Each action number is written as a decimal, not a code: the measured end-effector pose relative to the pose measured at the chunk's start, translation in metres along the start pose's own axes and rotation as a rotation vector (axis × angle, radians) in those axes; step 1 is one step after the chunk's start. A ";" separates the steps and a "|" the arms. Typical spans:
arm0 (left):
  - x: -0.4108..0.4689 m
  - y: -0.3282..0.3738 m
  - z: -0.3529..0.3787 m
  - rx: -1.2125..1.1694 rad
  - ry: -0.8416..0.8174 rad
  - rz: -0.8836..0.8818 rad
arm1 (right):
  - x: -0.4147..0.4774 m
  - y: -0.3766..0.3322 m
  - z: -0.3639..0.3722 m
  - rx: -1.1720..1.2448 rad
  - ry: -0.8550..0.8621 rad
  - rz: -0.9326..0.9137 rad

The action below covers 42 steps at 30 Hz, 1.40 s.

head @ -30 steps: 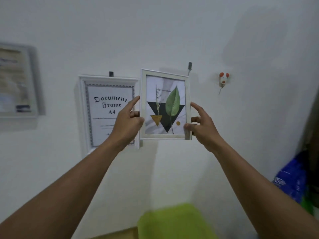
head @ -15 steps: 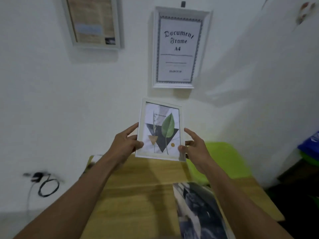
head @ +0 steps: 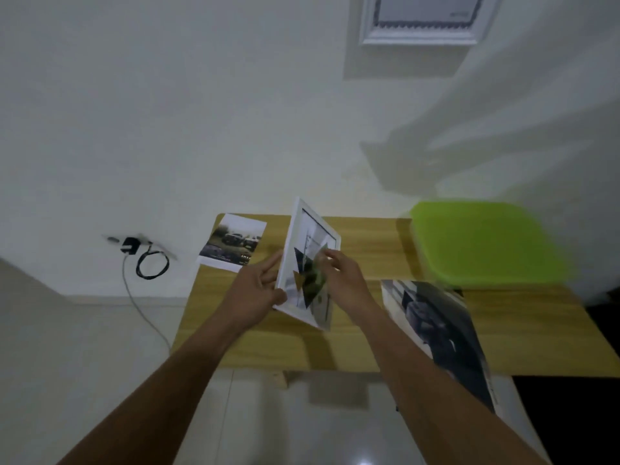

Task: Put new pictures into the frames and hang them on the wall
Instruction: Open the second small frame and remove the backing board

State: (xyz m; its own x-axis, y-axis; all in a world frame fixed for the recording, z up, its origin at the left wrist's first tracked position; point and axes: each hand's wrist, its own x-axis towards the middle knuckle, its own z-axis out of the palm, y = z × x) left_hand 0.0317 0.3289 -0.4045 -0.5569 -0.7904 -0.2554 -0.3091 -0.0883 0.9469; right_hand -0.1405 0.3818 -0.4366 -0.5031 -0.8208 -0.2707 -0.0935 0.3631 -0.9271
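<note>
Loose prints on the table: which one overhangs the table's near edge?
The large dark print on the right; the small print lies at the far-left corner.

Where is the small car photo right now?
Head view: the small car photo lies at the wooden table's far left corner, just left of the white frame.

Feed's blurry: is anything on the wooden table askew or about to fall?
Yes. The large dark photo print lies skewed on the light wooden table's right side, its near end overhanging the front edge. The small printed photo pokes slightly past its left edge.
</note>
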 end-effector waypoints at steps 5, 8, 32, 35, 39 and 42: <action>-0.007 -0.013 0.019 0.068 -0.050 0.080 | 0.003 -0.006 0.020 0.238 -0.097 0.129; 0.000 -0.025 0.032 0.185 -0.053 0.138 | 0.007 -0.001 0.014 0.286 -0.017 0.124; 0.106 -0.131 0.029 0.574 0.161 -0.244 | 0.059 0.116 0.001 0.152 0.210 0.170; 0.103 -0.132 0.028 0.513 0.142 -0.283 | 0.064 0.121 0.001 0.194 0.232 0.200; 0.102 -0.130 0.030 0.405 0.165 -0.242 | 0.069 0.130 -0.001 0.207 0.243 0.239; 0.107 -0.131 0.030 0.391 0.192 -0.208 | 0.070 0.134 -0.002 0.134 0.228 0.229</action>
State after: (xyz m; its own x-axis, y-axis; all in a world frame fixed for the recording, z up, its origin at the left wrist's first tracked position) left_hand -0.0106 0.2741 -0.5616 -0.3111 -0.8812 -0.3560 -0.6860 -0.0510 0.7258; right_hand -0.1902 0.3737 -0.5795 -0.6783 -0.5995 -0.4249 0.1501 0.4531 -0.8788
